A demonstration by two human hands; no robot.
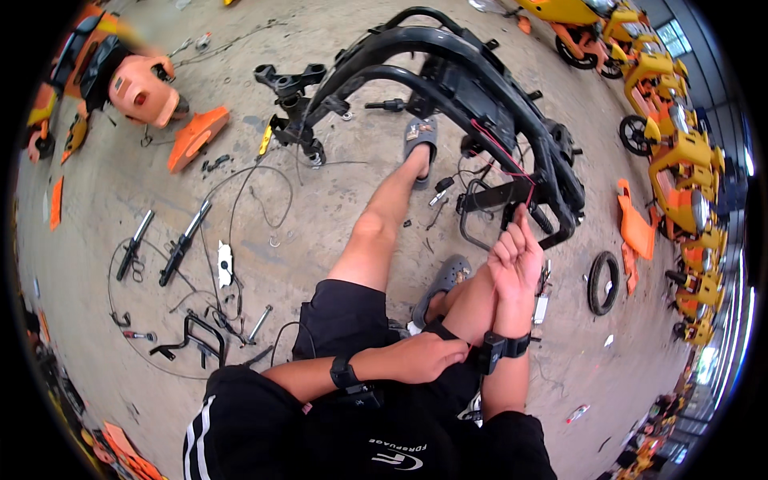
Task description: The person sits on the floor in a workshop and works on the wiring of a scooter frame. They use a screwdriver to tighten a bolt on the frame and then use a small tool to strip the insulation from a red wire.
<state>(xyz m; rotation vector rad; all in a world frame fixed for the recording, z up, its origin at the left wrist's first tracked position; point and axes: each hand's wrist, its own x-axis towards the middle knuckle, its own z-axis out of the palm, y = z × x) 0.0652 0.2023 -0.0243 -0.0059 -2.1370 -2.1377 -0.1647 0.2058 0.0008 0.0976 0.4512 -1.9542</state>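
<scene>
My left hand (424,358) reaches across my lap and pinches the black strap of the wristband (498,350) on my right forearm. My right hand (516,258) is held up with the fingers straight and nothing in it. Its fingertips are close to the lower rear of a bare black scooter frame (472,88) that lies on the concrete in front of me. Red wires (504,152) run along that frame. A second black band (345,373) sits on my left wrist. I sit on the floor, one leg stretched out toward the frame, wearing grey sandals (421,138).
Fork tubes (182,244), cables, bolts and a black bracket (196,336) lie on the floor to the left. Orange body panels (196,134) are at the far left, another (636,228) at the right. A small tyre (604,282) lies to the right. Yellow scooters (680,160) line the right side.
</scene>
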